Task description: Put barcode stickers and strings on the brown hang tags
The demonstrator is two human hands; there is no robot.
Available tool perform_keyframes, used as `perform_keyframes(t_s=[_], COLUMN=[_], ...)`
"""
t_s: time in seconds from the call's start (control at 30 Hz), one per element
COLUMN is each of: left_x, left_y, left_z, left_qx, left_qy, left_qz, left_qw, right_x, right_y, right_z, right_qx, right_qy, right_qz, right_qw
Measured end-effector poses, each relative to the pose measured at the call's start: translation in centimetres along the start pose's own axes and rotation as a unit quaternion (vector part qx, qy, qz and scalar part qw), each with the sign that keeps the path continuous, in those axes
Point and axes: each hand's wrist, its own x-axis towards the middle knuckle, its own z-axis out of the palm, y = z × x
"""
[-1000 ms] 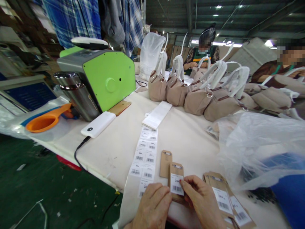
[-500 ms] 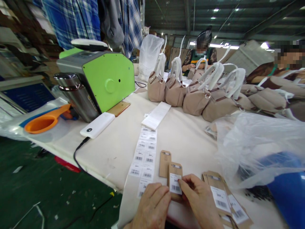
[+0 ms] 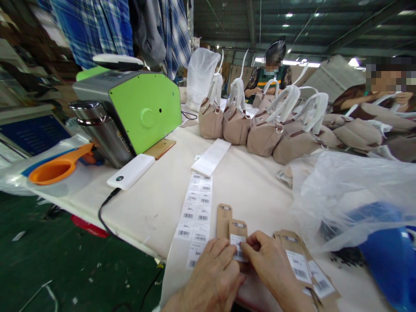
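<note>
The right hand point(image 3: 268, 262) bends over the right edge of a brown tag point(image 3: 238, 227), its thumb and index finger drawn close together at the white label point(image 3: 237, 245) on the tag's face. Whether these fingers grip the label or only press on it, I cannot tell. The left hand point(image 3: 216, 271) lies at the tag's lower left, fingers side by side and curled, tips at the tag's edge; its hold is also unclear. The tag thus lies between the two hands, flat on the pale table point(image 3: 139, 216), just ahead of the left thumb. A plain tag point(image 3: 224, 216) lies just behind it and to the left, partly overlapped. The label sheet point(image 3: 196, 210) runs along the left hand's left side, and a pile of labelled tags point(image 3: 294, 240) spreads just right of the right hand.

Compared with half a second ago, the left hand reaches farther forward and to the right: its fingers now cover the plain tag's lower end and more of the tag in work, and its thumb shows beneath. The right hand's fingers remain at the label's right edge.

Both forearms come in from the bottom, backs of the hands upward, wrists slanting inward towards the tag.
</note>
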Motion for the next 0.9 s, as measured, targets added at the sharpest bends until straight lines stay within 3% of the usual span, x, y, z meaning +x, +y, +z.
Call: perform_keyframes(t_s=[0.33, 0.53, 0.7, 0.9], left_x=[-0.1, -0.5, -0.5, -0.4], left_y=[-0.1, -0.2, -0.3, -0.1], left_z=[-0.2, 0.2, 0.3, 0.2], left_qx=[-0.05, -0.054, -0.052, -0.058], left_qy=[-0.035, -0.008, 0.002, 0.013], left_qz=[-0.013, -0.011, -0.001, -0.019], left_qw=[0.998, 0.998, 0.999, 0.998], right_x=[-0.5, -1.6, -0.2, 0.3], right_y=[-0.3, 1.1, 0.5, 0.4], right_z=[-0.5, 0.8, 0.3, 0.0], right_qx=[-0.131, -0.029, -0.072, -0.094], right_qy=[0.026, 0.047, 0.01, 0.024], right_qz=[0.053, 0.017, 0.04, 0.021], right_qw=[0.99, 0.998, 0.997, 0.995])
